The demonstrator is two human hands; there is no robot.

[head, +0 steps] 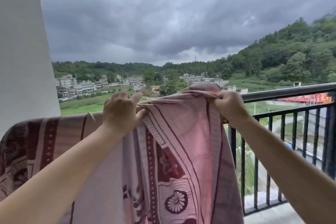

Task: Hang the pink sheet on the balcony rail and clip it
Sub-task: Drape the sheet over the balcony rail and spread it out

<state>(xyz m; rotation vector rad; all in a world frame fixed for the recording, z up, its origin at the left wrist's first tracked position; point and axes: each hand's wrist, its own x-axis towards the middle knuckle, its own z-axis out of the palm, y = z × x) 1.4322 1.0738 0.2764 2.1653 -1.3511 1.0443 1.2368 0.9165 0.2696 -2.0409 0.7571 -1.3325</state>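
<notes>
No legible text (banners blurred).

One pink sheet [181, 151], centre to lower left of frame. One black rail [287, 91], right side. Two hands: left hand [120, 112], right hand [229, 104]. One white pillar [23, 42], upper left.

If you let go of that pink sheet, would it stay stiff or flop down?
Probably flop: the pink sheet sags in soft folds between the left hand and the right hand. It looks fairly light, since pinched fingers alone lift its edge. It might slide off the balcony rail, which looks smooth and round.
</notes>
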